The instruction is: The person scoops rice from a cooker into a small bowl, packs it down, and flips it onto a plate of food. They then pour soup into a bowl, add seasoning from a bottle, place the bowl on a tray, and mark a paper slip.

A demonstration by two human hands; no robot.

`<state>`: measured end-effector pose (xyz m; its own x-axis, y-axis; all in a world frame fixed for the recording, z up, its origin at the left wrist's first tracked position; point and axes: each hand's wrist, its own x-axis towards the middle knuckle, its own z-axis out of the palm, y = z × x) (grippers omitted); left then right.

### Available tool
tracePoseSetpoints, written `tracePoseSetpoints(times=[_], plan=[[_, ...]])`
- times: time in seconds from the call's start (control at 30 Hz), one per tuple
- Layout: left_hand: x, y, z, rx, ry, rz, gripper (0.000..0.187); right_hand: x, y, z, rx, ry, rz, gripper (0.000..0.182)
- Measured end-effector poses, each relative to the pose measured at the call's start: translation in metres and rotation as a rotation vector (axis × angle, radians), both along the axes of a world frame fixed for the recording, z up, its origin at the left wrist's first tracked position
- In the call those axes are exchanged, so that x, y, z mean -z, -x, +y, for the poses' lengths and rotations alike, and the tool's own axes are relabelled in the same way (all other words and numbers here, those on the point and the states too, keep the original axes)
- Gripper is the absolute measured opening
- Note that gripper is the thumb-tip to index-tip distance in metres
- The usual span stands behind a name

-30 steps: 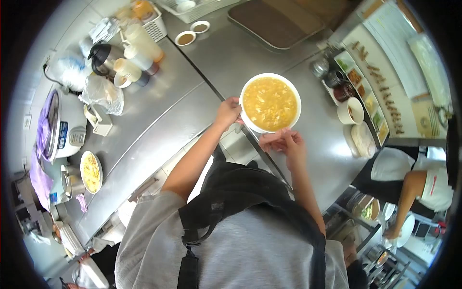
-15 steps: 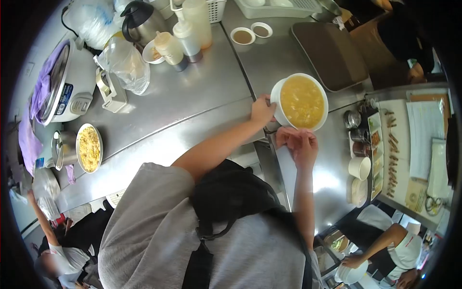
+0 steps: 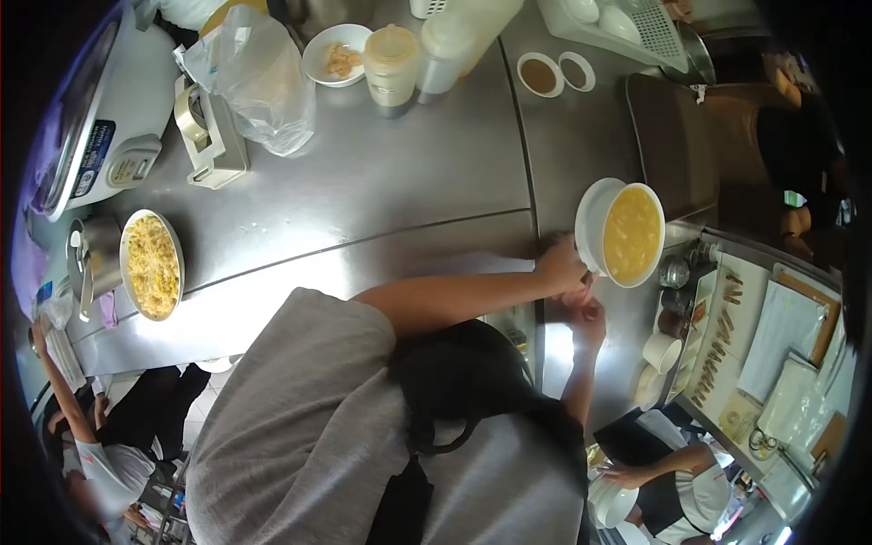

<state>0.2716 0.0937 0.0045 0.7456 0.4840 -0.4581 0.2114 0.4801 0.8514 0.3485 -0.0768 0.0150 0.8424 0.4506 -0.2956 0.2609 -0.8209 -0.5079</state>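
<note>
A white bowl of yellow soup (image 3: 633,236) is over the right part of the steel counter, tilted, with a white plate or second bowl rim (image 3: 592,222) showing at its left. My left hand (image 3: 560,268) grips the bowl's near left edge. Just below it my right hand (image 3: 589,313) is closed around a pink cloth (image 3: 578,294), close under the bowl; most of the cloth is hidden by my hands. Toward the right beyond the bowl lies a brown tray (image 3: 674,145).
Sauce cups (image 3: 540,75), squeeze bottles (image 3: 391,68) and a tape dispenser (image 3: 211,136) stand along the back. A dish of yellow food (image 3: 153,265) is at left, beside a metal pot (image 3: 102,254). Co-workers are at lower left, lower right and upper right.
The view has shifted. The bowl and my left hand have moved right and the bowl is more tilted. My right hand and the cloth are now closer beneath my left hand.
</note>
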Motion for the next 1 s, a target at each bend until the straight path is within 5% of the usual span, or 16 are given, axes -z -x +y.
tracePoseSetpoints(times=[0.03, 0.13, 0.17, 0.2, 0.27, 0.33, 0.4, 0.5, 0.6, 0.67, 0.77, 0.8, 0.9, 1.0], plan=[[-0.005, 0.010, 0.003, 0.071, 0.006, -0.032, 0.042, -0.007, 0.006, 0.000, 0.061, -0.048, 0.184, 0.029], [0.014, 0.060, 0.017, 0.305, -0.749, -0.293, 0.034, -0.030, 0.025, 0.041, 0.203, -0.295, 0.661, 0.025], [0.015, 0.072, 0.031, 0.395, -0.566, -0.175, 0.030, -0.039, 0.027, 0.058, 0.071, -0.238, 0.663, 0.026], [0.002, 0.090, 0.050, 0.477, -0.379, -0.059, 0.026, -0.050, 0.028, 0.076, -0.061, -0.179, 0.659, 0.026], [0.004, 0.134, 0.079, 0.150, -0.710, -0.108, 0.025, -0.059, 0.023, 0.110, -0.377, -0.115, 0.614, 0.035], [-0.042, 0.179, 0.123, 0.273, -0.605, 0.192, 0.031, -0.083, 0.036, 0.163, -0.497, -0.163, 0.440, 0.041], [-0.046, 0.212, 0.125, 0.048, -0.930, 0.296, 0.046, -0.083, 0.051, 0.206, -0.578, -0.224, 0.347, 0.047], [-0.096, 0.236, 0.148, -0.280, -1.024, 0.380, 0.061, -0.068, 0.072, 0.261, -0.616, -0.397, 0.331, 0.056], [-0.078, 0.232, 0.175, -0.671, -1.055, 0.399, 0.072, -0.052, 0.102, 0.312, -0.720, -0.639, 0.141, 0.067], [-0.037, 0.227, 0.193, -0.739, -0.973, 0.192, 0.079, -0.048, 0.117, 0.333, -0.718, -0.709, 0.086, 0.071], [-0.017, 0.216, 0.231, -0.572, -0.962, -0.070, 0.088, -0.015, 0.122, 0.360, -0.686, -0.853, 0.140, 0.083], [-0.028, 0.213, 0.235, -0.567, -0.942, -0.170, 0.077, -0.014, 0.122, 0.360, -0.675, -0.863, 0.202, 0.085], [-0.046, 0.219, 0.240, -0.460, -0.744, -0.103, 0.065, -0.049, 0.116, 0.355, -0.725, -0.568, -0.001, 0.085], [-0.042, 0.221, 0.242, -0.326, -0.781, -0.103, 0.061, -0.044, 0.103, 0.355, -0.736, -0.629, -0.075, 0.084]])
